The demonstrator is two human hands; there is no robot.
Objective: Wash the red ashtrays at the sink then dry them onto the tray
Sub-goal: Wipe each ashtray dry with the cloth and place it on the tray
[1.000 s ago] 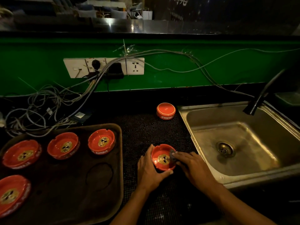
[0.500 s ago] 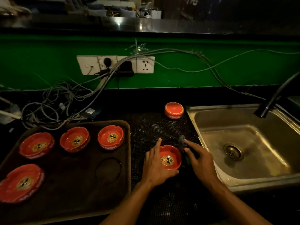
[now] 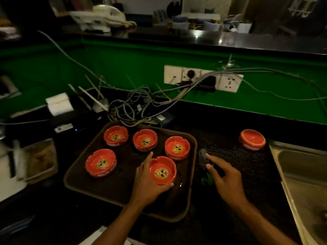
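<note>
My left hand grips a red ashtray and has it over the right part of the brown tray. Several other red ashtrays stand upright on the tray, among them one at the left and one at the right. One more red ashtray lies upside down on the black mat beside the sink. My right hand hovers over the mat with its fingers spread, touching a dark grey cloth.
A tangle of grey cables lies behind the tray, running up to the wall sockets on the green wall. A white block and a container stand at the left.
My left hand has carried the ashtray leftward from the black mat onto the tray. My right hand has left the ashtray and now reaches to the cloth. The view has swung left.
</note>
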